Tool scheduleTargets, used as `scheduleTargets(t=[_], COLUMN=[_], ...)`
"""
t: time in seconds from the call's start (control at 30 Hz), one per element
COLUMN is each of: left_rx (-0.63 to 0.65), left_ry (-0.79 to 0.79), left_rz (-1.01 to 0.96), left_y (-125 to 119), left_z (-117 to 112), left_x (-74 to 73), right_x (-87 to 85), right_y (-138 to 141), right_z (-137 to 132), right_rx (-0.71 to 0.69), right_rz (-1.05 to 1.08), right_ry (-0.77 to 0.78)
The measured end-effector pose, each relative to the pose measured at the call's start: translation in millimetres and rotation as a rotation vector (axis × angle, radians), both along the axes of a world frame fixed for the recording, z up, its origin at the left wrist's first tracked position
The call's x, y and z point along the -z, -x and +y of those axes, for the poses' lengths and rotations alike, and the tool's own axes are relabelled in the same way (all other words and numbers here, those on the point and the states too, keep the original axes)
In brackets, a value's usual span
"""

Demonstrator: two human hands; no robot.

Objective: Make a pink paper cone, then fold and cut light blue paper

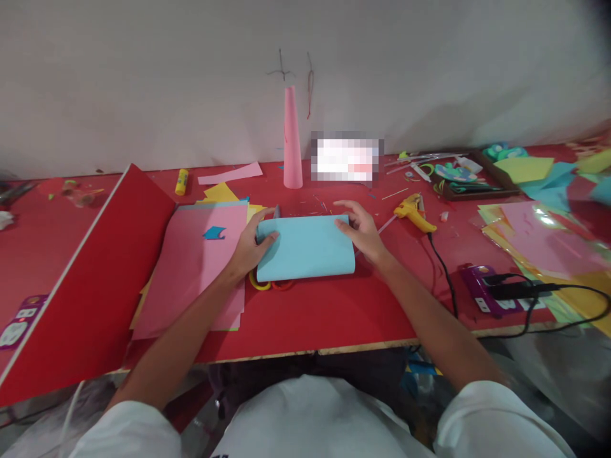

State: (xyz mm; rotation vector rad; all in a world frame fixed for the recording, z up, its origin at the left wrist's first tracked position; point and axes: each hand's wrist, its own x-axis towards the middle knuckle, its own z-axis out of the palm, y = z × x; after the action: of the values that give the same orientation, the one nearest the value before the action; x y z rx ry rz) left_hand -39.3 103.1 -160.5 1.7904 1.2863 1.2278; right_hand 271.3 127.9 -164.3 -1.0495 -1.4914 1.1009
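Observation:
A light blue sheet of paper, curved over on itself, is held between my two hands above the red table. My left hand grips its left end, thumb on the front face. At the upper right corner, my right hand has its thumb on the front and its fingers behind, partly hidden. Scissors with yellow and red handles lie partly covered under the paper. To the left is a stack of pink paper with a small blue scrap on it. A pink paper cone stands upright behind.
A yellow glue gun with a black cord lies right of my right hand, near a purple power strip. A raised red board stands at left. Behind are a glue stick and a dark tray; coloured sheets lie far right.

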Motion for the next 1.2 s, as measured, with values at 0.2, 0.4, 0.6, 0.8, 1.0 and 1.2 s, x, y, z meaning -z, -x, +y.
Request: scheduleTargets(t=[0.2,0.4,0.6,0.8,1.0,1.2], left_rx=[-0.025,-0.059,-0.077,-0.073,-0.092,-0.14], left_ry=[0.062,0.041,-0.003,0.015,-0.026,-0.041], left_rz=[0.136,0.189,0.133,0.081,0.092,0.068], left_y=[-2,1,0,1,2,1], left_z=[-3,-3,-1,0,-1,0], left_x=[-1.1,-4.6,-1.9,-0.6,-3.6,-1.6], right_x=[8.8,6.5,10.9,14.5,11.8,16.3], right_y=[-5,-10,-16,-18,-20,-20], right_z=[8,9,15,17,17,17], right_rx=[-0.009,0.001,-0.114,-0.128,-0.089,-0.066], right_rz=[-0.186,-0.265,-0.247,-0.195,-0.164,-0.155], right_ry=[-0.136,-0.182,-0.125,-0.122,-0.172,-0.174])
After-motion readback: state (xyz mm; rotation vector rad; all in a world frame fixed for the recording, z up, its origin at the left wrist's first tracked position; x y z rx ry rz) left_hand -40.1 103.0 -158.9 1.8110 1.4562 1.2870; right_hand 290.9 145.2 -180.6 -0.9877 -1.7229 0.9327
